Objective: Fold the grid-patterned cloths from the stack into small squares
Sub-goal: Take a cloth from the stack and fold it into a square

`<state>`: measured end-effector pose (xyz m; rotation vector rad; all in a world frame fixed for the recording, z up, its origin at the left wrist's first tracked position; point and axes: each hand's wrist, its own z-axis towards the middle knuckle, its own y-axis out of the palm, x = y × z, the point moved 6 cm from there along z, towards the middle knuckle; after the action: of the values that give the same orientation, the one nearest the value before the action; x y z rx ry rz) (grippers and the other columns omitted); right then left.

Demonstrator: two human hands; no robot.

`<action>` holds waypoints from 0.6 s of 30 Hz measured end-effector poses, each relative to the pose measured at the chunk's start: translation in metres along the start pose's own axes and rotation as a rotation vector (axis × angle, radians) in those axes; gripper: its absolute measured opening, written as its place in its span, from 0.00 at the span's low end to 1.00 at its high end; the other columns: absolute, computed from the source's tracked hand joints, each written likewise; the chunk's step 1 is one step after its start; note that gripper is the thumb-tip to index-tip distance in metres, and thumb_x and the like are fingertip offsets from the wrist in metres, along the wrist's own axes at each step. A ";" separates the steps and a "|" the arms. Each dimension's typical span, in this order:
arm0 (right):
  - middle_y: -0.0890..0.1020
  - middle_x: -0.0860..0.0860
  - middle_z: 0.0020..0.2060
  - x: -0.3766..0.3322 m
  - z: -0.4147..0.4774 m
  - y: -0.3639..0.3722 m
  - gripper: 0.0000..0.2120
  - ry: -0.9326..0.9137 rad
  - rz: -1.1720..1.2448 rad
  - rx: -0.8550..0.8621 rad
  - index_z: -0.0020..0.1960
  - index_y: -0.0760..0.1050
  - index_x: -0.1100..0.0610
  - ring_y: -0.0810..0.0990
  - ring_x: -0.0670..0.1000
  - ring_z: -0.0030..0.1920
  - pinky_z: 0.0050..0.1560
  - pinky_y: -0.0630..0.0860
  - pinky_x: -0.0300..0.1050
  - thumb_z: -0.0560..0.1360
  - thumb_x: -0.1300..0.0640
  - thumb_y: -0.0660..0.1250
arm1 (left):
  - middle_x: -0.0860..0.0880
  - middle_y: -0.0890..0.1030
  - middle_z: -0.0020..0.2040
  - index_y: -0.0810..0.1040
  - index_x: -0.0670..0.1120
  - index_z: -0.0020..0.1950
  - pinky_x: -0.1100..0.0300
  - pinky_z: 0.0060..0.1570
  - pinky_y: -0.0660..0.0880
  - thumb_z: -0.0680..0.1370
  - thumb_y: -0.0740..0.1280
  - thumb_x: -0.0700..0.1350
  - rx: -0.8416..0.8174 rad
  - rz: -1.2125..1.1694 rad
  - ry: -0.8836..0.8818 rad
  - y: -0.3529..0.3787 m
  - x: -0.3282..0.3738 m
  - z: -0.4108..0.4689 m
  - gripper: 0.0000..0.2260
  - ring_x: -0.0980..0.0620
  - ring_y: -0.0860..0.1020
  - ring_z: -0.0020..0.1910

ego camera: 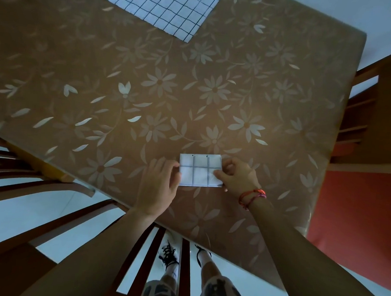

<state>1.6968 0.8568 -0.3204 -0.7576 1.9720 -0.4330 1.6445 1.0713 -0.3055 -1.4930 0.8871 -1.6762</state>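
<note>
A small folded grid-patterned cloth (199, 169), white with dark lines, lies on the table near its front edge. My left hand (159, 184) pinches its left edge with thumb and fingers. My right hand (237, 175), with a red cord bracelet at the wrist, grips its right edge, the thumb lying on the cloth's lower right corner. At the far edge of the table lies the stack of flat grid-patterned cloths (157, 6), partly cut off by the top of the frame.
The table (148, 76) is covered in a brown floral tablecloth. A wooden chair (49, 207) stands below left, another wooden chair (379, 113) at the right. My feet in sneakers show under the front edge of the table.
</note>
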 end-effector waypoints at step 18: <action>0.76 0.51 0.46 -0.014 -0.017 0.000 0.07 -0.267 -0.354 0.298 0.50 0.78 0.49 0.77 0.49 0.42 0.36 0.73 0.41 0.73 0.53 0.67 | 0.46 0.62 0.77 0.63 0.42 0.76 0.48 0.70 0.63 0.83 0.50 0.48 -0.286 0.283 0.170 0.035 -0.005 0.003 0.22 0.50 0.58 0.77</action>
<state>1.6871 0.8658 -0.3034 -0.9207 1.4855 -0.7753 1.6497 1.0579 -0.3379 -1.3408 1.4099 -1.5278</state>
